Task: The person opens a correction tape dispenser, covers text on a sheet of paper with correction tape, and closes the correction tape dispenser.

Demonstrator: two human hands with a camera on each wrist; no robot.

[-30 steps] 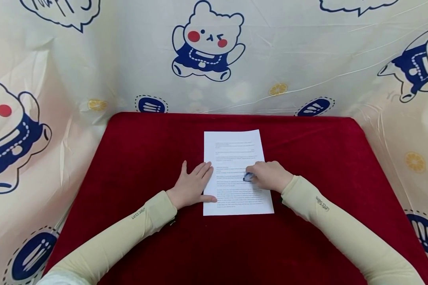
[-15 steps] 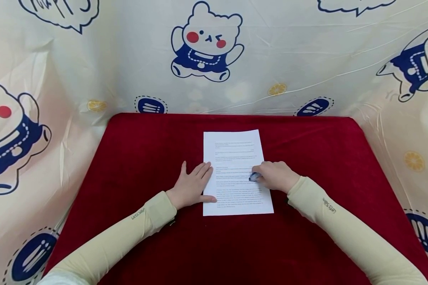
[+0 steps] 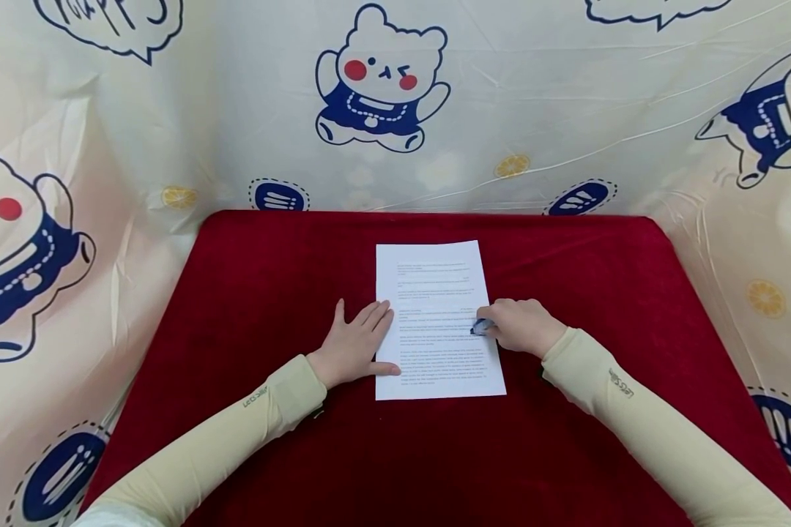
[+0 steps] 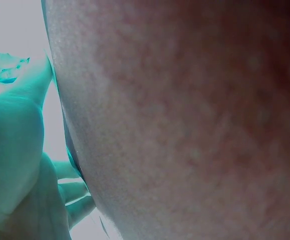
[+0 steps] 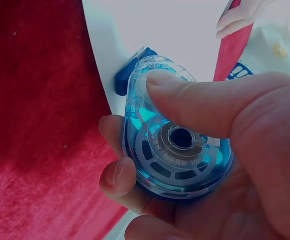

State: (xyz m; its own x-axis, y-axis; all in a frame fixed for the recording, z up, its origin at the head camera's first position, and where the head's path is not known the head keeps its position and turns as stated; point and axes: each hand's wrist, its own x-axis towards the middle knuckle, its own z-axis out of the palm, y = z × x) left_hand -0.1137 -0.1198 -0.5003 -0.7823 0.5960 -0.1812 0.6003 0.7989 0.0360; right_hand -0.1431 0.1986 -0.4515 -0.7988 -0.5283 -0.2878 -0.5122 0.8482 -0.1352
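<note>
A white sheet of printed paper (image 3: pixel 428 285) lies on the red-covered table. My left hand (image 3: pixel 352 348) rests flat at its left edge, fingers spread and thumb over the lower text. In the head view my right hand (image 3: pixel 524 326) is over the sheet's right edge, gripping a clear blue correction tape (image 5: pixel 180 165). Up close in the right wrist view, the thumb presses on the see-through case and fingers curl beneath it. Its dark blue tip (image 5: pixel 129 72) is at the paper; exact contact is hard to tell. Skin fills most of the left wrist view.
Red velvety cloth (image 3: pixel 270 256) covers the table around the sheet. Behind and at both sides hangs a pale curtain (image 3: pixel 250 88) printed with bears and orange slices. Cream sleeves (image 3: pixel 231 417) cover both forearms.
My right hand has slid steadily rightward across the sheet with the correction tape, toward the paper's right edge. My left hand and the sheet have stayed in place.
</note>
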